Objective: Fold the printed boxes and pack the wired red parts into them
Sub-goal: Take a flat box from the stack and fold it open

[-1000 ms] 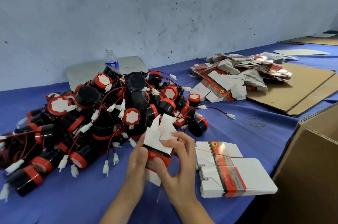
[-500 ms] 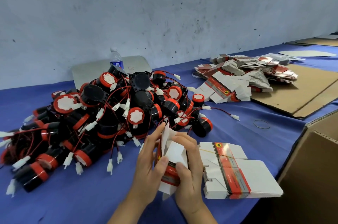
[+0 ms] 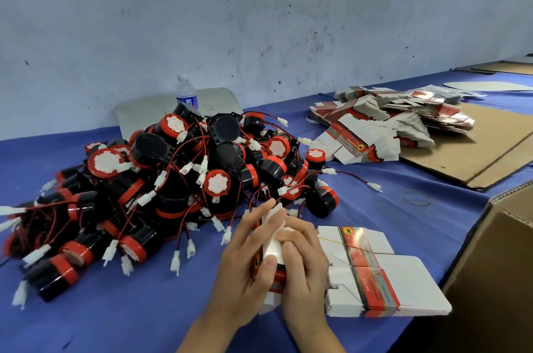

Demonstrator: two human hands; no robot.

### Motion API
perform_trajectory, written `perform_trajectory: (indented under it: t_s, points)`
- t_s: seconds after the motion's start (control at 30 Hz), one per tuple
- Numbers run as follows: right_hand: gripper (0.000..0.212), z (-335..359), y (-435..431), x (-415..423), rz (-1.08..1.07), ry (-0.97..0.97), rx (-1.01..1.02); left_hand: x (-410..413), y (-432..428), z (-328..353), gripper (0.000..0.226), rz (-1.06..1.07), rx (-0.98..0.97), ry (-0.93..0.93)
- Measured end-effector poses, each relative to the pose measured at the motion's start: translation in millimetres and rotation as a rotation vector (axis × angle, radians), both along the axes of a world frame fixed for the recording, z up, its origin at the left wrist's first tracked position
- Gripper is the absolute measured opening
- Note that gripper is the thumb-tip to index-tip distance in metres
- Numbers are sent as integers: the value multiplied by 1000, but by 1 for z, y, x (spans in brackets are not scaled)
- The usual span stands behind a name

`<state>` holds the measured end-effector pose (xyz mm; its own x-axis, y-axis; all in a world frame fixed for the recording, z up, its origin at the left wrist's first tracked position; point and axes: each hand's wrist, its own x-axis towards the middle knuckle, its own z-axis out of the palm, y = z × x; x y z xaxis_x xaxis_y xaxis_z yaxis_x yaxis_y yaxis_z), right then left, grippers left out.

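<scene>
A blue-covered table (image 3: 138, 321) runs along a scuffed pale wall, with a heap of wired red parts (image 3: 173, 188) left of centre and a loose pile of flat boxes (image 3: 389, 127) far right on brown cardboard. At the near edge, just in front of the heap, both hands grip one half-folded printed box (image 3: 272, 249). The left hand (image 3: 245, 263) clasps its side with the thumb on the front, and the right hand (image 3: 304, 263) curls round its other side, beside a banded stack of flat boxes (image 3: 375, 277).

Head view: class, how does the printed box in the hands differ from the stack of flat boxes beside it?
The held box is a single piece, partly opened, flaps raised; the flat stack is many pieces lying flat. The left hand and right hand grip the held box; the flat stack rests on the blue cloth. Both are white card with a red and black band.
</scene>
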<state>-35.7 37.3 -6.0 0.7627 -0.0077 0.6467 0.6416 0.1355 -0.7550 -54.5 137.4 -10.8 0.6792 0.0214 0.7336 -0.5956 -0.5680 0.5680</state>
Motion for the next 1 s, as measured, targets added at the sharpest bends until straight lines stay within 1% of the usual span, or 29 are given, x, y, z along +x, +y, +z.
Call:
perform_trajectory:
  t_s: [0.07,0.17,0.33,0.5,0.7,0.87,1.0]
  points:
    - [24,-3,0,0,7,23,21,0,0,1,40,11,-9,17]
    - [20,-5,2,-1,31,122,111,0,-1,2,35,65,10,25]
    - [26,-6,5,1,41,92,219,-2,-4,3,37,52,-58,-34]
    - [27,-8,5,1,4,55,168,-2,-3,3,39,40,-82,-52]
    - [27,-6,6,0,18,53,178,-2,0,0,38,51,-56,-49]
    - [26,-6,6,1,-2,36,149,-1,1,0,24,51,-53,-40]
    - [26,-7,6,1,-3,24,145,-1,1,0,21,55,-66,-36]
